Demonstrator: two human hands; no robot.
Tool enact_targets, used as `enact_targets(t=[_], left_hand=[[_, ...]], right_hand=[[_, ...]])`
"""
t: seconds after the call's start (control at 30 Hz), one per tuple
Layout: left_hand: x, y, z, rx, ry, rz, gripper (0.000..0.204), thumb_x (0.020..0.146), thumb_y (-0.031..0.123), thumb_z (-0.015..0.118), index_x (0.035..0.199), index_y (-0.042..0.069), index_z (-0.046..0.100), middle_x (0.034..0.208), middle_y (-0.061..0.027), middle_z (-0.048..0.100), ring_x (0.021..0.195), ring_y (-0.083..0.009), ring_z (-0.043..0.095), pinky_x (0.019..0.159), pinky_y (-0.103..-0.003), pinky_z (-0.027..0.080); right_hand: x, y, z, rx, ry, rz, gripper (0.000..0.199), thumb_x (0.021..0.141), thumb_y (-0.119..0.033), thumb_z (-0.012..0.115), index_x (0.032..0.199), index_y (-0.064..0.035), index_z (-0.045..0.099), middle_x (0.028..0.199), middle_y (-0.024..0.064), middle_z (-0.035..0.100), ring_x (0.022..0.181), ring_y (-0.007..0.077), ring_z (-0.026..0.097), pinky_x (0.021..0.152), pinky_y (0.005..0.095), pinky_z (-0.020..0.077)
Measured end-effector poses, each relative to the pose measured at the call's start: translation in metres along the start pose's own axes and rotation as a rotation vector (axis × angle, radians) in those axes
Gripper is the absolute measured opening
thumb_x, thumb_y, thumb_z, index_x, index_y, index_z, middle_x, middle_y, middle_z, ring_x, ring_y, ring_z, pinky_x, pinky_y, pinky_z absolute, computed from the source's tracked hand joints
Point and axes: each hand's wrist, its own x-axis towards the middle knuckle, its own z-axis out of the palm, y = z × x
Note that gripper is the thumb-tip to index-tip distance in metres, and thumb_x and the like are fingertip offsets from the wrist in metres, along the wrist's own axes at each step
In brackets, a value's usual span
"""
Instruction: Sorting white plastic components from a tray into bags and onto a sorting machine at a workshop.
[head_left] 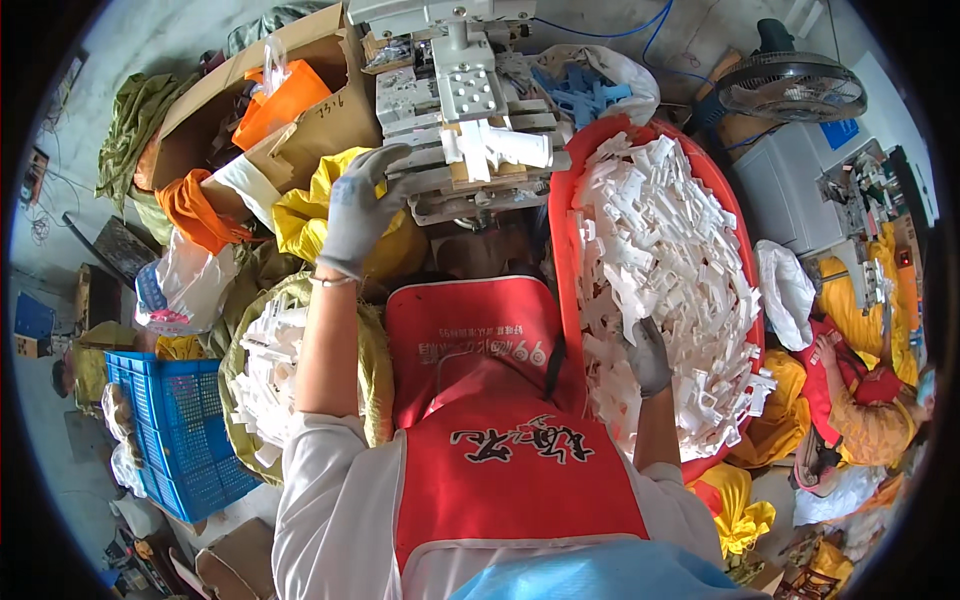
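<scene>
Probably light and stiff, the white piece (500, 147) on the far machine (465, 85) is best held by its right end; the left hand (365, 205) spreads beside the machine, while the right hand (648, 358), grip unclear, sits among white parts (690, 250) in the red tub (567, 260).

Head view: we've got our left hand (362, 212), gray-gloved, empty with fingers loosely bent, at the near-left edge of the metal machine (467, 90), contact unclear, and a white molded part (500, 148) lying on its front. Our right hand (649, 358), also gloved, is in among the white pieces (665, 235) heaped in the red tub (563, 250), fingertips too buried to call a grip. Around us: sack (376, 385) of white pieces and blue crate (170, 430) left, black fan (792, 87) far right, co-worker (868, 425) lower right.
</scene>
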Motion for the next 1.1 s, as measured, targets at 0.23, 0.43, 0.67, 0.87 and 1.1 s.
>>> enact_targets(t=[0.23, 0.43, 0.67, 0.87, 1.1], left_hand=[[0.033, -0.004, 0.022, -0.132, -0.206, -0.048, 0.049, 0.077, 0.02, 0.073, 0.119, 0.003, 0.056, 0.107, -0.0179, 0.062, 0.097, -0.0296, 0.063, 0.083, -0.036, 0.049], [0.054, 0.0, 0.025, -0.125, -0.214, 0.047, 0.054, 0.072, 0.032, 0.077, 0.115, 0.004, 0.058, 0.098, -0.0204, 0.065, 0.091, -0.0346, 0.064, 0.078, -0.039, 0.05], [0.041, -0.002, 0.01, -0.12, -0.07, 0.002, 0.048, 0.072, 0.022, 0.077, 0.111, -0.001, 0.061, 0.099, -0.0161, 0.068, 0.091, -0.0219, 0.067, 0.079, -0.031, 0.051], [-0.054, -0.027, -0.052, -0.04, 0.064, -0.266, 0.042, 0.073, 0.012, 0.074, 0.111, 0.0, 0.062, 0.096, -0.0119, 0.069, 0.089, -0.0166, 0.067, 0.08, -0.028, 0.051], [-0.186, -0.052, -0.13, -0.137, 0.231, -0.581, 0.044, 0.077, 0.004, 0.07, 0.12, 0.001, 0.058, 0.107, -0.0076, 0.065, 0.093, -0.0146, 0.062, 0.082, -0.027, 0.05]], right_hand=[[0.005, -0.003, 0.021, -0.126, 0.032, -0.065, 0.042, 0.096, -0.018, 0.05, 0.133, 0.0, 0.043, 0.12, 0.0023, 0.053, 0.105, 0.0118, 0.051, 0.09, 0.0256, 0.0407], [0.005, -0.036, 0.051, -0.141, 0.041, -0.132, 0.043, 0.096, -0.018, 0.048, 0.135, 0.0005, 0.041, 0.123, 0.0031, 0.052, 0.11, 0.0128, 0.049, 0.095, 0.0261, 0.0372], [0.074, -0.119, 0.122, -0.408, -0.058, -0.514, 0.045, 0.094, -0.016, 0.051, 0.134, 0.0019, 0.041, 0.131, 0.0079, 0.048, 0.119, 0.0171, 0.047, 0.102, 0.0297, 0.0352], [0.13, -0.165, 0.226, -0.982, -0.309, -0.949, 0.045, 0.082, -0.003, 0.063, 0.126, -0.0057, 0.052, 0.12, 0.011, 0.057, 0.11, 0.0224, 0.055, 0.096, 0.0309, 0.0411], [0.15, -0.171, 0.253, -1.548, -0.408, -1.171, 0.045, 0.083, -0.015, 0.06, 0.127, -0.0236, 0.055, 0.118, 0.0082, 0.056, 0.111, 0.0298, 0.05, 0.097, 0.0391, 0.0391]])
